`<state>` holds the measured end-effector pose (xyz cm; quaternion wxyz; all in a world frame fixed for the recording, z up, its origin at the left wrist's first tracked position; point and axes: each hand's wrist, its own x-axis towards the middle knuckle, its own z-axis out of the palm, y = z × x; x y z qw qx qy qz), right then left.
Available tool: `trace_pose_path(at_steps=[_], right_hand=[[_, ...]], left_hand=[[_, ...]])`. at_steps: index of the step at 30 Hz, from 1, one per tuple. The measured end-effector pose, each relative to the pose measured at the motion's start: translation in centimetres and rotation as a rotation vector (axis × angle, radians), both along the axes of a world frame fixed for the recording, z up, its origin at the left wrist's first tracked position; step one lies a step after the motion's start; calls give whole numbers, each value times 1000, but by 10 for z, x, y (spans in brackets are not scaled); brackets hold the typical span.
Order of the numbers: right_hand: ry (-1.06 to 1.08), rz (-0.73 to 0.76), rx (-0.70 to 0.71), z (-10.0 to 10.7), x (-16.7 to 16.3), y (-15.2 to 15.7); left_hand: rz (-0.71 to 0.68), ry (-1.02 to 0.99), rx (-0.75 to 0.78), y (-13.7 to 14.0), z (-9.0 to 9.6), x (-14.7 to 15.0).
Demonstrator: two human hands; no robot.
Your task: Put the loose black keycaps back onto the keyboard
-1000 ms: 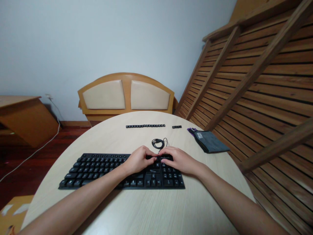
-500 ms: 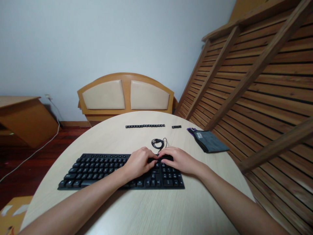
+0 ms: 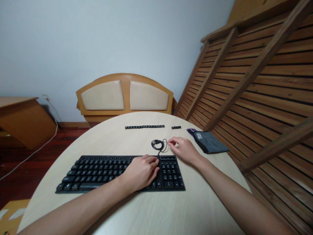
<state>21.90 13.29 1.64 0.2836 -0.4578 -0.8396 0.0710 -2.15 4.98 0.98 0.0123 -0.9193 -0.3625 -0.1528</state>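
A black full-size keyboard [image 3: 97, 173] lies on the round table, its keys facing up. Over its right-middle part rests my left hand [image 3: 144, 171], fingers bent and pressed together; the keys beneath are covered, and whatever is at the fingertips is hidden. Beyond the keyboard's upper right corner, my right hand [image 3: 183, 148] is held in a pinch, thumb and forefinger tips together. Anything between those tips is too small to make out. Just left of them lies the coiled black cable [image 3: 158, 143]. Farther back sits a long row of loose black keycaps [image 3: 144, 126].
A short row of keycaps [image 3: 176, 127] sits right of the long one. A dark grey pouch [image 3: 211, 142] with purple trim lies near the right edge of the pale round table [image 3: 156, 212]. Slatted wood [image 3: 269, 98] leans beside it; a padded headboard [image 3: 102, 94] stands behind.
My right hand has left the keyboard's upper right part, moving back and to the right beside the cable. My left hand stays on the keyboard, shifted slightly toward me. The indicator strip is now uncovered.
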Motion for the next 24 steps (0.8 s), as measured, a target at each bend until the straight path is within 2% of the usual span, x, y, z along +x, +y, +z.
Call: trace_pose_path(at_steps=[4,7,16,24], right_hand=[[-132,-281,-11,-7,14,38],[-281,-404,-39,-14,22,64],[-401,-486,-40,-31,19,114],[-433,-492,-41,-33,12,124]], left_hand=[[9,-4,-5,0,0,-1],[-4,-1,-19,-1,2,-1],[-14,-17,-53,-3,1,-2],[16,-98,-84,-2,-3,-2]])
